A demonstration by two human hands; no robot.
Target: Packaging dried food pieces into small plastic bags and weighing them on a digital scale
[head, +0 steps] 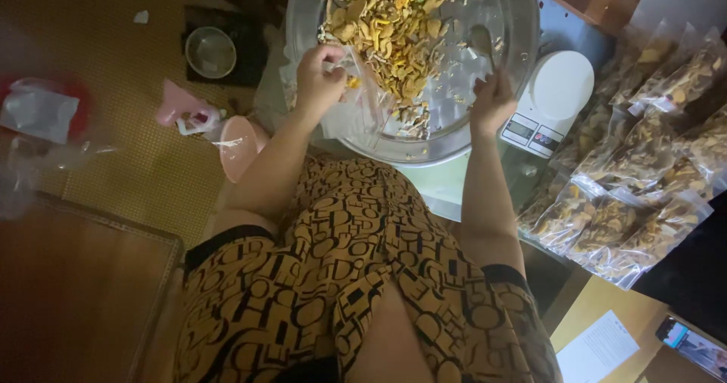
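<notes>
So I was sitting over the big round metal tray (522, 19) with the pile of mixed snack (394, 19) heaped on it, mostly yellow and tan bits; my left hand (319, 76) was closed around the mouth of a clear plastic bag (363, 114), pinching it open right at the near edge of the pile; the bag sagged down over the tray's near rim toward my lap. My right hand (492, 103) was wrapped around the handle of a metal spoon (482, 42), bowl up and resting on a bare stretch of tray just beside the snack; I couldn't tell if anything was in the bowl.

The white kitchen scale (549, 99) sat just past the tray on my right, touching or nearly touching its rim; beyond it lay a stack of about 10 filled clear bags (636, 193).

What worried me: the bag was floppy and only held on 1 side, so a scoop tipped in at a bad angle could have missed the mouth and dropped snack onto my dress (356, 277); the bag could also have slipped from my pinch once it got heavier; and my elbow swinging out could have bumped the scale.
</notes>
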